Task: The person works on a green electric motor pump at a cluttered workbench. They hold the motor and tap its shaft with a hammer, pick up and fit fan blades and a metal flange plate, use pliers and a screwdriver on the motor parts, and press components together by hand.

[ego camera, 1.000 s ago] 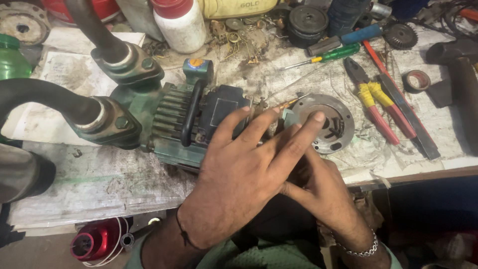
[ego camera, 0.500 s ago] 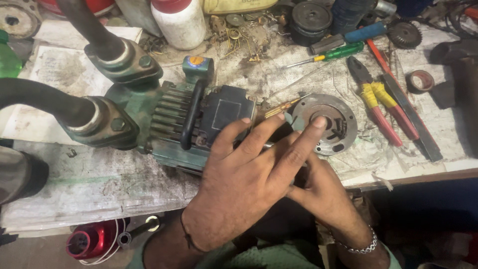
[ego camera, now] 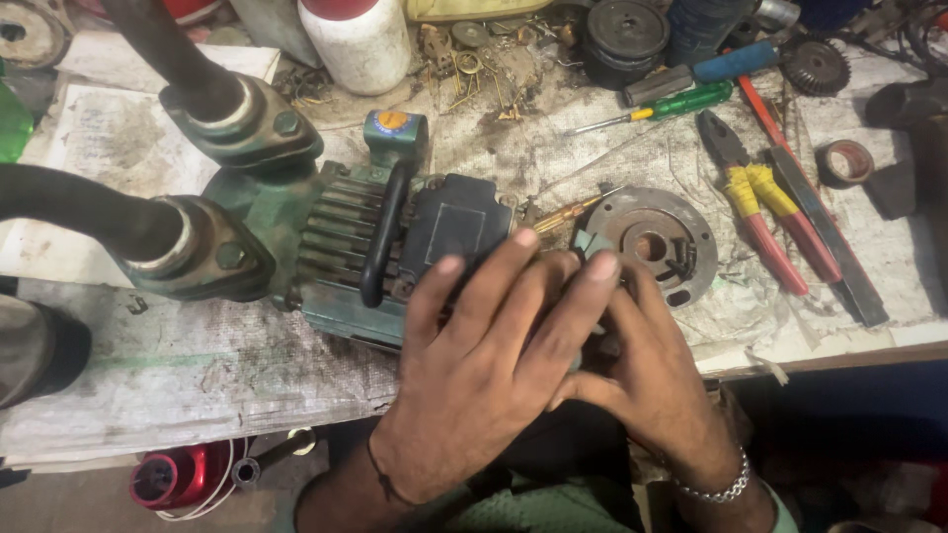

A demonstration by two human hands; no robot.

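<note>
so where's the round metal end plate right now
In the head view the round metal end plate lies on the bench right of the green pump, just beyond the hands' fingertips.

A single head-worn camera looks steeply down from above the person's chest onto the workbench [ego camera: 197,385], close in, with the near edge at the bottom and the cluttered far side along the top

Pump motor [ego camera: 326,247] on surface [ego camera: 178,375], left of round end plate [ego camera: 652,237]. Pliers [ego camera: 755,212] right of plate; screwdriver [ego camera: 662,107] behind it. Both hands overlap at motor's right end, left hand [ego camera: 494,365] over right hand [ego camera: 652,375].
</note>
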